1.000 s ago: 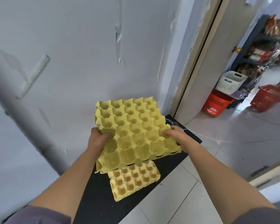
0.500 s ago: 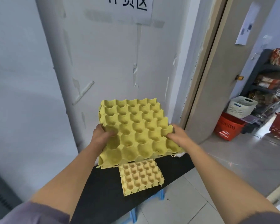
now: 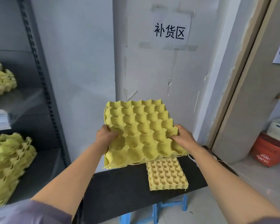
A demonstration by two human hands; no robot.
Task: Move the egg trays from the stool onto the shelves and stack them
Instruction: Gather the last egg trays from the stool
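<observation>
1. A person holds one yellow egg tray [image 3: 141, 131] up in the air with both hands, cups facing upward, its far edge tilted up toward the wall
2. The left hand [image 3: 106, 135] grips the tray's left edge, thumb pressed into a cup on top and fingers curled out of sight beneath
3. The right hand [image 3: 183, 137] grips the right edge the same way, thumb on top
4. Below the held tray, a short stack of egg trays [image 3: 166, 175] lies flat on the stool's black top [image 3: 120, 188], toward its right end and close to its near edge; blue stool legs [image 3: 170, 206] show underneath
5. At the left stands a dark metal shelf unit [image 3: 44, 94], with a pile of yellow trays [image 3: 8, 167] on a lower shelf and another pile [image 3: 2, 81] on the shelf above
6. A paper sign [image 3: 170, 31] is taped to the wall, and a red basket [image 3: 268, 152] sits on the floor by the doorway at the right
</observation>
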